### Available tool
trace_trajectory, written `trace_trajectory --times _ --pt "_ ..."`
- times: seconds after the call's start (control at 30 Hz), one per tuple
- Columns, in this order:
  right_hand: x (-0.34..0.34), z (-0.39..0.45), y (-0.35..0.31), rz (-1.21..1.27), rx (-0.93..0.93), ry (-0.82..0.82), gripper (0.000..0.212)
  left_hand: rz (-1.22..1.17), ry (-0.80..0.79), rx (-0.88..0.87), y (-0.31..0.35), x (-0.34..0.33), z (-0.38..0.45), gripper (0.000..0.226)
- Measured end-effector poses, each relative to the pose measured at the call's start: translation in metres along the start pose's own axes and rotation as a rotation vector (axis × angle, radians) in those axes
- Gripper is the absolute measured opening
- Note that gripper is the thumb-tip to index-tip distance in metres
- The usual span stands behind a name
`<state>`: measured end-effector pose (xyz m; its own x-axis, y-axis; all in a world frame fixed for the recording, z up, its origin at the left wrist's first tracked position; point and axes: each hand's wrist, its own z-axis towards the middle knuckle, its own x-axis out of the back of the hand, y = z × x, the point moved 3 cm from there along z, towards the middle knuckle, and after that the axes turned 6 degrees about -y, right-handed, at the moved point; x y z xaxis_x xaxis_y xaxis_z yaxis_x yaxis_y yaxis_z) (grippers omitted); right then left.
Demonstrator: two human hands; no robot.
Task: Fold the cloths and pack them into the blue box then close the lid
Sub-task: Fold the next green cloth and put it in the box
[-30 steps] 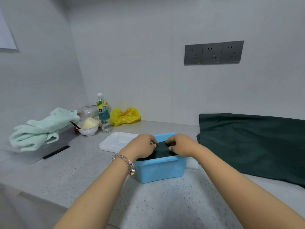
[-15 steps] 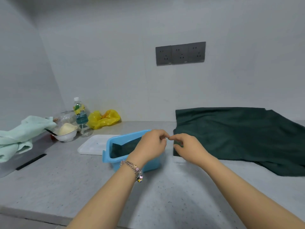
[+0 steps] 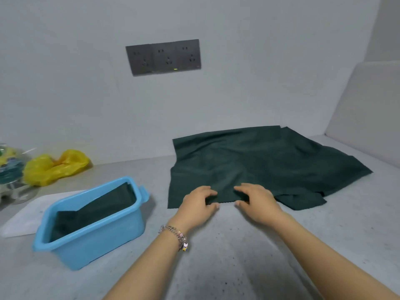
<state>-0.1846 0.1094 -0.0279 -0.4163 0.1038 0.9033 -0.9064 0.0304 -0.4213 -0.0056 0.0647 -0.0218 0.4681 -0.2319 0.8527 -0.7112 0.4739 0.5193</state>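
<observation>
A dark green cloth lies spread on the grey counter at the right, with more green cloth edges showing beneath it. My left hand and my right hand sit side by side at its near edge, each pinching the edge between fingers and thumb. The open blue box stands to the left of my hands, apart from them, with a folded dark green cloth inside. Its white lid lies flat behind the box's left end.
A yellow plastic bag and a blurred water bottle stand at the back left by the wall. Wall sockets hang above the counter. A pale board leans at the far right. Bare counter lies in front.
Both hands left the blue box, where they pressed the folded cloth down, and moved right to the near edge of the spread cloth. The view swung right with them.
</observation>
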Motion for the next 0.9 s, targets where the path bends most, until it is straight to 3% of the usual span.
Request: trace_trajectory --times 0.1,0.27,0.4,0.53,0.67,0.73,0.9 --pt "-0.013 0.001 0.028 -0.111 -0.05 -0.032 0.052 0.089 -0.112 0.018 -0.008 -0.025 0.011 0.05" --pt "-0.019 -0.008 0.031 -0.119 0.014 0.191 0.036 0.096 0.038 0.027 -0.01 -0.026 0.009 0.042" --pt "-0.011 -0.022 0.025 -0.09 0.05 0.226 0.022 0.124 0.122 0.062 0.001 -0.018 -0.006 0.023" --pt "-0.008 -0.051 0.016 -0.116 0.153 0.275 0.007 0.15 0.12 0.002 0.003 -0.018 -0.029 0.019" --pt "-0.001 -0.076 0.0 -0.116 0.247 0.418 0.019 0.119 0.156 -0.082 0.005 -0.011 -0.058 0.022" --pt "0.002 -0.087 -0.008 -0.144 0.232 0.378 0.006 0.056 0.137 -0.095 0.007 -0.006 -0.072 0.019" --pt "-0.003 -0.115 -0.019 -0.215 0.168 0.213 0.024 0.141 -0.018 -0.067 0.017 -0.003 -0.11 0.019"
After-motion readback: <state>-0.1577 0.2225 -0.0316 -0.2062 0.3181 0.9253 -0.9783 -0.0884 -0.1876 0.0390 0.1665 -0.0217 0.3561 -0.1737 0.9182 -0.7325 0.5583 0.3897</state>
